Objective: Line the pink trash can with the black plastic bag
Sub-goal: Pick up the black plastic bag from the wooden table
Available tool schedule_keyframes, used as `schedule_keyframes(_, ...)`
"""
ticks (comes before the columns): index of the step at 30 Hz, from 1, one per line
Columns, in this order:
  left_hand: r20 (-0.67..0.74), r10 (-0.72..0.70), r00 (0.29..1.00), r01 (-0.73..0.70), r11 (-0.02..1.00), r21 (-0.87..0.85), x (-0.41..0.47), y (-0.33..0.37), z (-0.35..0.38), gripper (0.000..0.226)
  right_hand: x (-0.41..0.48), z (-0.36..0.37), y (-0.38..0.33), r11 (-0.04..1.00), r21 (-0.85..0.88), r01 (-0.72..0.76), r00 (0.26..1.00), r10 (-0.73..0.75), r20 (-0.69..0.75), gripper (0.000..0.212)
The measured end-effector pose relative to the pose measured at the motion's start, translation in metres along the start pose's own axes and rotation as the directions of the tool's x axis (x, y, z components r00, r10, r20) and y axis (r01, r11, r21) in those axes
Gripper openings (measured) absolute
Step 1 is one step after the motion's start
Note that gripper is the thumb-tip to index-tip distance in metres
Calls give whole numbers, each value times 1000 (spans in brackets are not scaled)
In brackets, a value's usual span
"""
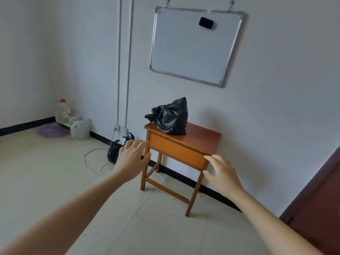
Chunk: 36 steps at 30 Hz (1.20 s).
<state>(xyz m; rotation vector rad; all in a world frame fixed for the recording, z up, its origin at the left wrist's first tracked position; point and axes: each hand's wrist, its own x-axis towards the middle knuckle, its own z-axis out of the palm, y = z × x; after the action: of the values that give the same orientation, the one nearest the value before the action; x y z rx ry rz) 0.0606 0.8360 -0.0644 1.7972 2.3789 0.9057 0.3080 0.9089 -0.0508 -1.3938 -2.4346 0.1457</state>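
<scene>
Left hand (132,157) and right hand (221,173) are spread wide and empty, so nothing is done: the black plastic bag (170,116) sits crumpled on the tabletop (200,138), no pink can seen.

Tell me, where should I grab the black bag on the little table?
Probably pinch the peaked top of the black plastic bag from above. It stands bunched on the wooden table, the peak is loose and crumpled, and both hands are open.
</scene>
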Motion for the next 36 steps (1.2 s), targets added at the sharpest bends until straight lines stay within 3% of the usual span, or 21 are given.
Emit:
schedule_keyframes(3, 3, -54, 999, 54, 998, -20, 31, 2, 20, 44, 48, 13, 16, 998, 66, 6, 1000, -7, 24, 47)
schedule_keyframes(9, 84, -103, 991, 88, 982, 165, 94, -53, 55, 49, 135, 61, 9, 976, 194, 99, 979, -131, 159, 48)
schedule_keyframes(14, -7, -162, 987, 161, 979, 127, 174, -95, 64, 46, 226, 89, 1, 969, 205, 134, 969, -172, 176, 49)
schedule_keyframes(20, -13, -187, 982, 187, 979, 80, 273, -128, 81, 45, 315, 124, 1, 965, 250, 75, 976, -123, 180, 48)
schedule_keyframes(26, 110, -197, 974, 194, 980, 34, 331, -132, 141, 44, 362, 168, 38, 963, 268, -34, 959, -44, 281, 48)
schedule_keyframes(36, 95, -226, 970, 233, 969, -78, 468, -99, 208, 44, 486, 200, 114, 948, 318, -18, 982, -43, 182, 46)
